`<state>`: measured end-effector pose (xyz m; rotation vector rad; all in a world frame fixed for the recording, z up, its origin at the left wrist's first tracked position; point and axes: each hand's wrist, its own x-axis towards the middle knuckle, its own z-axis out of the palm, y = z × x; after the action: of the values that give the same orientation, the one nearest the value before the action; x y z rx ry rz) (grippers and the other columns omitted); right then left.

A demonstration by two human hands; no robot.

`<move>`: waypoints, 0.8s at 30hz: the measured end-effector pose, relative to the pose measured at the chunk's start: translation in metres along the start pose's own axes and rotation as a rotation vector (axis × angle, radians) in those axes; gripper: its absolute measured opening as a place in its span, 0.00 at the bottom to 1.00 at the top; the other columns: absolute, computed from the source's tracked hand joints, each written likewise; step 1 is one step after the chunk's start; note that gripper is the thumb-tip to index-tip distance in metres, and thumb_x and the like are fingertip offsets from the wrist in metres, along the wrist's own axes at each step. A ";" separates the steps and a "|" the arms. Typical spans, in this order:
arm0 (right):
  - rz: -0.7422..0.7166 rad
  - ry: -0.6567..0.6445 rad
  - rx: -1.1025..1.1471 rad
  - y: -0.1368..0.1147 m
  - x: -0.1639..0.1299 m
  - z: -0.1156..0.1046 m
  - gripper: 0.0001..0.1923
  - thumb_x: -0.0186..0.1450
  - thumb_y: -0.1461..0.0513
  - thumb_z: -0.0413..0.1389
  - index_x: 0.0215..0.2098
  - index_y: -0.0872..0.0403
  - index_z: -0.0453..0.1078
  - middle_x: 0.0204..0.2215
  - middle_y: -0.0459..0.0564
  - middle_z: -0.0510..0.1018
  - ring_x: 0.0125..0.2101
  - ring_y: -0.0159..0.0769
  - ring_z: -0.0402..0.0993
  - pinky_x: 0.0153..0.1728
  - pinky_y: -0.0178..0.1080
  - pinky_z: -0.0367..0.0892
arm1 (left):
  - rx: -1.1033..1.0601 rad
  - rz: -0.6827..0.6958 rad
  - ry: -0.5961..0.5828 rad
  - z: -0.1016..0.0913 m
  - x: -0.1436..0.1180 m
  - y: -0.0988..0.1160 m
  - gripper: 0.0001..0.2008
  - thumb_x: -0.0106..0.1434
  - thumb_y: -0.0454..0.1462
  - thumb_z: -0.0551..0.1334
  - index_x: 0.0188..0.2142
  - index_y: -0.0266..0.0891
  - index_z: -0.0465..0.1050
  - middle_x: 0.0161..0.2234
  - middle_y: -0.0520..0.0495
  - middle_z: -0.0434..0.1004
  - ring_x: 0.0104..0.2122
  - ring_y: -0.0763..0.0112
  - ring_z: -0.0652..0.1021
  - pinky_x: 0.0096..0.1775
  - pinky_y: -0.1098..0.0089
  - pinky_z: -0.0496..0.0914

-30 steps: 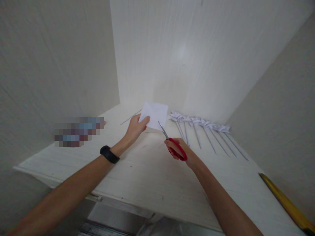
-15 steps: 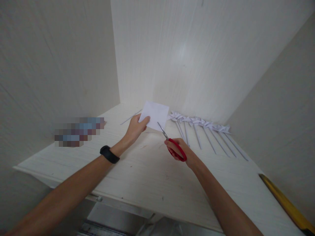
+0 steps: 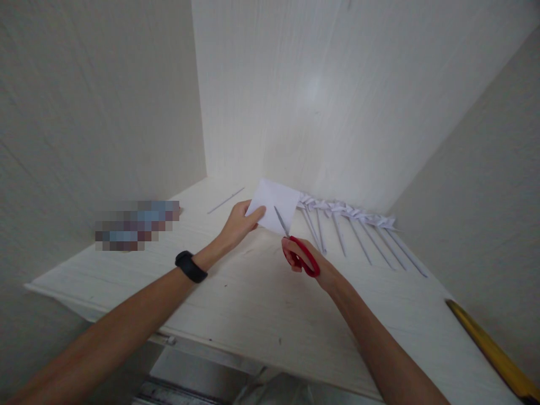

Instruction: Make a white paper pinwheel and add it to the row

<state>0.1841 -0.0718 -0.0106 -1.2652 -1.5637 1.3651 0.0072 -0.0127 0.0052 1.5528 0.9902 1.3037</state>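
Observation:
My left hand (image 3: pixel 241 222) pinches the left edge of a square sheet of white paper (image 3: pixel 270 194), thumb on top, and holds it tilted above the table. Red-handled scissors (image 3: pixel 313 266) are in my right hand (image 3: pixel 314 256), fingers through the loops. Their metal blades lie across the paper's lower right part; whether they are cutting into it I cannot tell. Behind the paper and to its right, several white paper pinwheels (image 3: pixel 352 212) lie in a row, their thin sticks pointing toward me.
A single thin white stick (image 3: pixel 226 200) lies left of the paper. Farther left is a blurred-out bluish and reddish item (image 3: pixel 139 225). A long yellow object (image 3: pixel 485 343) sits at the right edge. Pale panels (image 3: pixel 295 84) enclose the white table (image 3: pixel 236 315) at the back and sides.
My left hand has moved the paper a little to the right and toward the scissors, so the blades overlap it more. My right hand stays nearly in place.

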 end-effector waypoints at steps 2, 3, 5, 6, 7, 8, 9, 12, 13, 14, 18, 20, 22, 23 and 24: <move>-0.014 -0.014 0.011 -0.002 -0.001 0.001 0.24 0.57 0.44 0.52 0.17 0.53 0.56 0.13 0.39 0.59 0.14 0.23 0.54 0.16 0.31 0.50 | -0.007 0.001 -0.027 0.001 -0.001 -0.002 0.13 0.54 0.45 0.59 0.25 0.36 0.62 0.21 0.55 0.59 0.19 0.80 0.62 0.21 0.78 0.57; -0.019 -0.019 0.014 -0.002 -0.002 0.001 0.24 0.58 0.44 0.52 0.17 0.53 0.56 0.13 0.39 0.59 0.14 0.23 0.54 0.16 0.31 0.50 | -0.012 0.003 -0.035 0.001 -0.001 -0.003 0.14 0.55 0.45 0.59 0.24 0.37 0.61 0.21 0.55 0.59 0.19 0.81 0.61 0.20 0.78 0.56; -0.026 -0.023 0.023 -0.004 -0.003 0.002 0.24 0.58 0.44 0.51 0.17 0.53 0.55 0.13 0.40 0.59 0.14 0.23 0.54 0.16 0.31 0.50 | -0.023 0.006 -0.043 0.001 0.000 -0.006 0.14 0.55 0.46 0.59 0.24 0.37 0.60 0.21 0.56 0.58 0.18 0.81 0.61 0.20 0.78 0.55; -0.028 -0.024 0.028 -0.004 -0.003 0.002 0.24 0.58 0.44 0.51 0.17 0.53 0.55 0.13 0.40 0.60 0.14 0.23 0.54 0.16 0.31 0.50 | -0.029 0.007 -0.045 0.001 0.001 -0.007 0.15 0.55 0.46 0.59 0.24 0.37 0.60 0.20 0.56 0.57 0.18 0.81 0.60 0.20 0.78 0.54; -0.030 -0.022 0.033 -0.005 -0.003 0.002 0.24 0.58 0.44 0.51 0.17 0.53 0.55 0.13 0.40 0.60 0.14 0.23 0.54 0.16 0.32 0.50 | -0.034 0.007 -0.047 0.001 0.002 -0.008 0.15 0.55 0.46 0.59 0.24 0.37 0.60 0.20 0.56 0.57 0.18 0.81 0.60 0.20 0.78 0.54; -0.033 -0.018 0.036 -0.005 -0.003 0.003 0.24 0.58 0.44 0.51 0.17 0.53 0.55 0.13 0.39 0.60 0.13 0.23 0.54 0.16 0.32 0.50 | -0.038 0.008 -0.048 0.001 0.002 -0.008 0.15 0.55 0.46 0.59 0.24 0.37 0.60 0.20 0.56 0.57 0.18 0.81 0.60 0.20 0.78 0.54; -0.035 -0.012 0.037 -0.005 -0.004 0.003 0.24 0.58 0.45 0.51 0.17 0.53 0.55 0.13 0.39 0.60 0.13 0.23 0.54 0.15 0.32 0.50 | -0.041 0.008 -0.049 0.001 0.002 -0.008 0.15 0.55 0.46 0.59 0.24 0.37 0.60 0.20 0.56 0.57 0.18 0.81 0.60 0.20 0.78 0.54; -0.035 0.008 0.031 -0.005 -0.003 0.003 0.23 0.58 0.47 0.51 0.16 0.53 0.55 0.11 0.39 0.59 0.12 0.23 0.53 0.15 0.32 0.49 | -0.047 0.008 -0.050 0.002 0.000 -0.004 0.15 0.55 0.45 0.59 0.24 0.37 0.59 0.20 0.56 0.56 0.18 0.81 0.59 0.19 0.78 0.53; -0.032 0.014 0.028 -0.005 -0.003 0.003 0.23 0.59 0.47 0.51 0.16 0.53 0.55 0.11 0.39 0.59 0.12 0.23 0.53 0.14 0.32 0.48 | -0.046 0.007 -0.049 0.002 0.000 -0.002 0.14 0.55 0.45 0.59 0.24 0.37 0.59 0.20 0.56 0.56 0.18 0.81 0.59 0.19 0.78 0.53; -0.028 0.019 0.026 -0.004 -0.003 0.003 0.22 0.58 0.48 0.51 0.16 0.53 0.55 0.10 0.39 0.59 0.11 0.23 0.53 0.14 0.31 0.48 | -0.045 0.005 -0.047 0.003 -0.001 -0.001 0.14 0.55 0.45 0.59 0.24 0.37 0.60 0.20 0.56 0.56 0.18 0.81 0.59 0.19 0.78 0.54; -0.008 0.048 0.020 -0.002 -0.002 0.002 0.22 0.58 0.48 0.52 0.15 0.53 0.55 0.10 0.39 0.59 0.10 0.22 0.52 0.13 0.31 0.47 | -0.039 -0.001 -0.038 0.003 -0.003 0.004 0.14 0.54 0.45 0.59 0.24 0.37 0.61 0.20 0.56 0.56 0.18 0.81 0.60 0.20 0.77 0.55; 0.005 0.068 0.017 -0.002 -0.001 0.002 0.21 0.58 0.49 0.52 0.15 0.53 0.55 0.10 0.39 0.59 0.10 0.22 0.52 0.13 0.31 0.47 | -0.039 -0.003 -0.039 0.003 -0.003 0.004 0.14 0.54 0.45 0.59 0.24 0.37 0.61 0.20 0.56 0.56 0.18 0.81 0.59 0.20 0.77 0.55; 0.029 0.085 0.014 -0.001 -0.001 0.003 0.21 0.58 0.50 0.52 0.16 0.53 0.55 0.10 0.39 0.59 0.10 0.22 0.52 0.12 0.30 0.46 | -0.040 -0.003 -0.043 0.003 -0.002 0.002 0.14 0.54 0.45 0.59 0.24 0.36 0.61 0.20 0.56 0.55 0.18 0.81 0.59 0.19 0.78 0.54; 0.042 0.092 0.013 -0.001 -0.001 0.003 0.21 0.58 0.50 0.52 0.16 0.53 0.55 0.10 0.39 0.59 0.10 0.22 0.51 0.12 0.30 0.45 | -0.039 -0.002 -0.044 0.003 -0.001 0.001 0.14 0.54 0.45 0.59 0.24 0.36 0.62 0.20 0.56 0.55 0.18 0.81 0.59 0.19 0.78 0.54; 0.054 0.100 0.011 0.000 0.000 0.003 0.20 0.58 0.50 0.52 0.16 0.53 0.55 0.10 0.39 0.59 0.10 0.21 0.51 0.11 0.30 0.44 | -0.039 -0.001 -0.045 0.003 -0.001 0.001 0.14 0.54 0.45 0.59 0.24 0.36 0.62 0.20 0.56 0.55 0.18 0.81 0.59 0.19 0.78 0.54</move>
<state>0.1815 -0.0727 -0.0107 -1.3567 -1.4615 1.3213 0.0101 -0.0139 0.0052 1.5454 0.9326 1.2742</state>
